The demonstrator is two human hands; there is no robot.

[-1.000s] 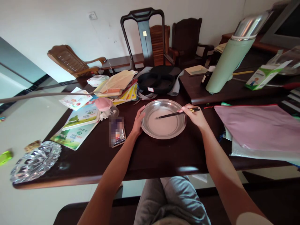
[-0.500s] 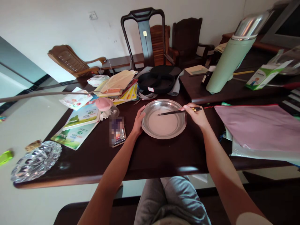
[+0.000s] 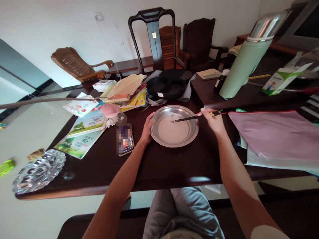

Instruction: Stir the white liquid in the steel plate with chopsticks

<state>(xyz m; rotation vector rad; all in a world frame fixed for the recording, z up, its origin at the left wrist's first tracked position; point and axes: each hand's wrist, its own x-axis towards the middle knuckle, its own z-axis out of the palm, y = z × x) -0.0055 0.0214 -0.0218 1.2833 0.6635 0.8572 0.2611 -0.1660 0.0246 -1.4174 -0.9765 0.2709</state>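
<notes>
A round, shallow metal basin stands on the dark table before me, with a smooth, pale pinkish-white substance in its bottom. My left hand grips the basin's left rim, its thumb along the near side. Held in my right hand, just right of the basin, is a pair of black chopsticks with gold bands. Their tips reach over the basin at the far edge of the pale substance; whether they touch it I cannot tell. A phone lies left of the basin.
Behind the basin are a black case and a pile of books. Workbooks, a pink-capped bottle and a glass dish lie left. A green thermos and a pink zip folder are on the right.
My right hand has moved slightly right, drawing the chopsticks with it, so their tips sit a little further right over the basin. My left hand and the basin stay in place.
</notes>
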